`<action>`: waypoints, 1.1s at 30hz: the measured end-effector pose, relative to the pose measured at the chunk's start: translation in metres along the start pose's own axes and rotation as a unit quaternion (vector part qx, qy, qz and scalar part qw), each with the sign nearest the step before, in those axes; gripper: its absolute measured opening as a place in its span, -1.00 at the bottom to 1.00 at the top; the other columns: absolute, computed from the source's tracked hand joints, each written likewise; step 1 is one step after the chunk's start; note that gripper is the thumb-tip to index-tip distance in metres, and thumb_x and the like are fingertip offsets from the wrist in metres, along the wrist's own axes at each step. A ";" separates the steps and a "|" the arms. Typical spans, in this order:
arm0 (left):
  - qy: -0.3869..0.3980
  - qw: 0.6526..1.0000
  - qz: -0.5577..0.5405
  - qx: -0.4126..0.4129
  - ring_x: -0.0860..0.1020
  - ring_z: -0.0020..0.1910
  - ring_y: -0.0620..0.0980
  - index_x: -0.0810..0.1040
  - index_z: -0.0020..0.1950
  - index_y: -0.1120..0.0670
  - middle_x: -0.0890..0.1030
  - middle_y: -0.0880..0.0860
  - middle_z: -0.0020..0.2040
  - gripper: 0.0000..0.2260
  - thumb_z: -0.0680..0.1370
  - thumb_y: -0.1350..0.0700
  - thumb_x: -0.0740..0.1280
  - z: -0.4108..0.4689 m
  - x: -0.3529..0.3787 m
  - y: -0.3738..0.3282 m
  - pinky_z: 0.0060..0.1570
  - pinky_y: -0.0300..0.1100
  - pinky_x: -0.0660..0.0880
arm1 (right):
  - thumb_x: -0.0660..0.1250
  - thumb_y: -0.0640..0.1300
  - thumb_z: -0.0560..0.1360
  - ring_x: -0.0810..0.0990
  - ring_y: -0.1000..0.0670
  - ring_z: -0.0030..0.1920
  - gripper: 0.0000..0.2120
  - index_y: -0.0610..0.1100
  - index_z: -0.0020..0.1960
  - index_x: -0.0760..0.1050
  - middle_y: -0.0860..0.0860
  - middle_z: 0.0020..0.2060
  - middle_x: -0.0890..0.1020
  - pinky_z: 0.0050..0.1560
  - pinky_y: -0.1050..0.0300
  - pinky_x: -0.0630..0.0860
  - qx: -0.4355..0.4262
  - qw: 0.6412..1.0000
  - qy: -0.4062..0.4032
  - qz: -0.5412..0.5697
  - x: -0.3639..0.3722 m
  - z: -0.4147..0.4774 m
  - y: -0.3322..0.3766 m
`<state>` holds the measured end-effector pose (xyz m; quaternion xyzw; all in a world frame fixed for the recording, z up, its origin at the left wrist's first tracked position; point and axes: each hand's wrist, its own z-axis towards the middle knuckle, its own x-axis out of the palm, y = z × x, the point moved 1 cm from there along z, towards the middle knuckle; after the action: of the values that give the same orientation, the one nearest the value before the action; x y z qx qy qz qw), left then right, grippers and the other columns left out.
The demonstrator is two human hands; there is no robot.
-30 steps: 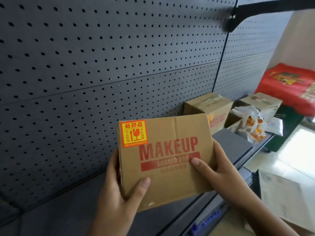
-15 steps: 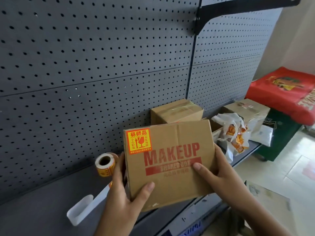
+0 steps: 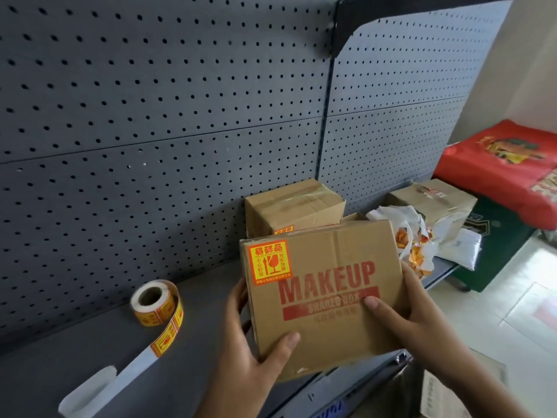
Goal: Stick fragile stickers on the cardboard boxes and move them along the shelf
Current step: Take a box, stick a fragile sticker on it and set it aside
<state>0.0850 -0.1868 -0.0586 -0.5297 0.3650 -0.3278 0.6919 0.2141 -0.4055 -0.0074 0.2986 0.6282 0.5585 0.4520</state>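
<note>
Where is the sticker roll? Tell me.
In the head view the sticker roll stands on the shelf at lower left, near the pegboard, left of the held box; its strip trails toward the front edge.

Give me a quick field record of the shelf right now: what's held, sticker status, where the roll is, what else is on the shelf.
held item: MAKEUP box, gripped by left hand and right hand
sticker: fragile sticker on the box's upper left corner
sticker roll: on the shelf, left of the box, backing strip trailing toward the front edge
behind held box: taped cardboard box against the pegboard
farther right: another cardboard box, with crumpled wrappers beside it
</note>
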 end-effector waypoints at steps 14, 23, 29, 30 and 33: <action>-0.011 0.998 0.058 0.019 0.34 0.30 -0.52 0.00 0.54 -0.30 0.29 -0.58 0.31 0.02 0.27 -0.23 0.57 0.029 0.061 0.026 0.10 -0.58 0.35 | 0.46 -0.09 0.37 0.68 0.11 0.07 -0.44 0.18 0.29 0.34 0.16 0.04 0.69 -0.09 0.24 0.65 0.058 0.996 0.062 -0.016 -0.052 0.055 -0.030; -0.077 0.990 0.118 0.015 0.34 0.35 -0.51 -0.10 0.53 -0.35 0.21 -0.59 0.40 -0.02 0.32 -0.36 0.47 0.030 0.098 0.037 0.15 -0.63 0.31 | 0.48 -0.09 0.39 0.63 0.22 0.07 -0.41 0.06 0.35 0.34 0.27 0.03 0.65 -0.01 0.23 0.62 0.015 0.984 0.163 -0.071 -0.078 0.111 -0.068; -0.103 0.983 0.149 0.004 0.32 0.47 -0.35 -0.16 0.55 -0.39 0.22 -0.31 0.56 -0.03 0.44 -0.12 0.52 0.035 0.120 0.044 0.32 -0.47 0.35 | 0.52 -0.02 0.32 0.60 0.23 0.13 -0.28 0.09 0.39 0.29 0.29 0.09 0.63 0.19 0.09 0.58 -0.010 0.981 0.185 -0.065 -0.084 0.143 -0.093; -0.112 0.982 0.149 -0.002 0.35 0.45 -0.35 -0.15 0.54 -0.41 0.25 -0.29 0.55 -0.04 0.44 -0.12 0.52 0.035 0.123 0.046 0.31 -0.45 0.38 | 0.53 0.00 0.31 0.60 0.21 0.15 -0.28 0.11 0.39 0.29 0.27 0.10 0.63 0.23 0.00 0.57 -0.011 0.980 0.190 -0.064 -0.085 0.146 -0.097; -0.128 0.979 0.154 -0.024 0.43 0.37 -0.39 -0.11 0.56 -0.34 0.31 -0.23 0.54 -0.05 0.44 -0.09 0.53 0.037 0.127 0.052 0.22 -0.43 0.47 | 0.54 0.01 0.32 0.58 0.15 0.21 -0.30 0.23 0.35 0.29 0.22 0.16 0.62 0.26 -0.07 0.55 -0.022 0.978 0.196 -0.068 -0.084 0.151 -0.107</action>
<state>0.1858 -0.2634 -0.1233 -0.5212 0.3582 -0.1379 0.7623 0.3993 -0.4355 -0.0863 0.1298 0.7114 0.5874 0.3633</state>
